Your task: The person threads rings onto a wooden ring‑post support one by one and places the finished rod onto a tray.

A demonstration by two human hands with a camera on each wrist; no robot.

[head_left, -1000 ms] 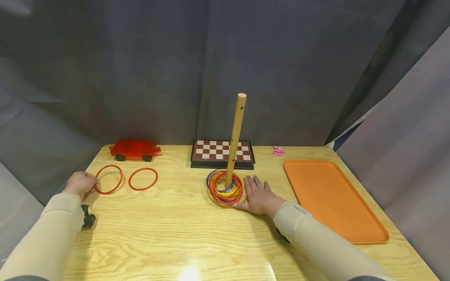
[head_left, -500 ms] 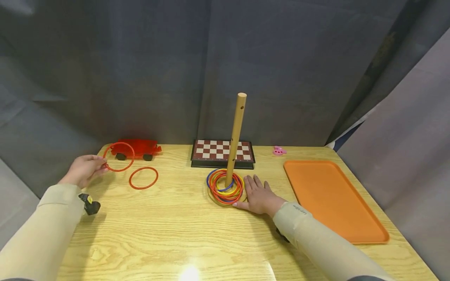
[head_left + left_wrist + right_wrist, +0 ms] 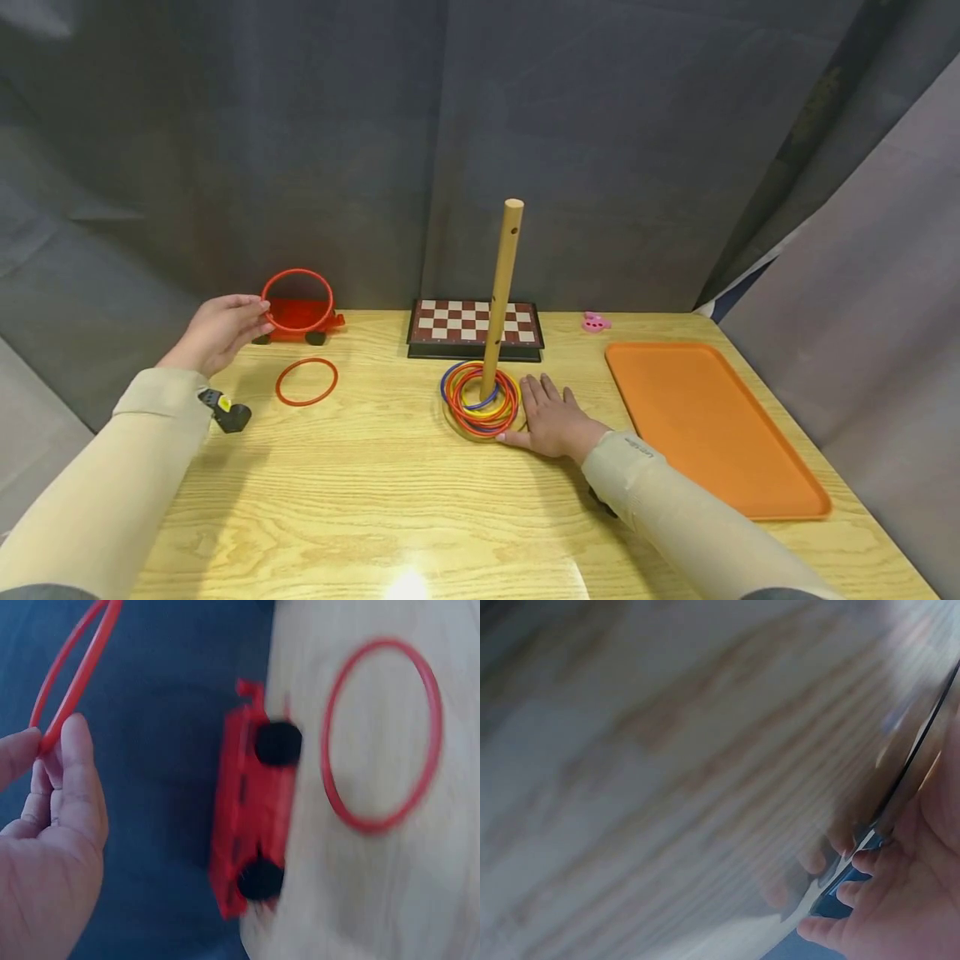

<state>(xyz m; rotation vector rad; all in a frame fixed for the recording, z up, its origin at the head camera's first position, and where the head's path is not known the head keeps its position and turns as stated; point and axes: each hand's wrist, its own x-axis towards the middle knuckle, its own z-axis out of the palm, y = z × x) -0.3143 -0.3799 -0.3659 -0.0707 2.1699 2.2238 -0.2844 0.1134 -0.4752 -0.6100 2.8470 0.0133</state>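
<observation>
A red ring is pinched between the thumb and fingers of my left hand, raised in front of a red toy wagon. In the left wrist view the ring stands tilted above my fingertips. Another red ring lies flat on the table below it. My right hand rests with straight fingers beside the round base of a wooden post. Red, blue and yellow rings are stacked round the post's foot, and my thumb reaches to the base's edge.
Behind the post lies a checkered game board on a dark case. An orange tray takes up the right side of the table. A small pink toy sits at the back edge, with a grey curtain behind.
My left hand has lifted the red ring off the left of the table and carried it up and to the right, over the wagon. The right hand stays put.
</observation>
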